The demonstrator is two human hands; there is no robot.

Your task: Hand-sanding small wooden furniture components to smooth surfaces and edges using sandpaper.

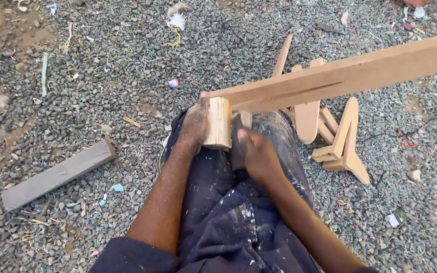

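Note:
My left hand grips a short pale wooden block that rests on my knee, at the near end of a long brown wooden plank. The plank runs up and to the right, out of the picture. My right hand is closed on a small grey-brown piece, pressed against the block's right side; what the piece is I cannot tell. Both forearms are dusted with sawdust. My legs in dark, paint-spattered trousers lie under the block.
Gravel ground with scraps of litter lies all around. A grey wooden batten lies at the left. Several cut wooden pieces with rounded ends are piled at the right, under the plank.

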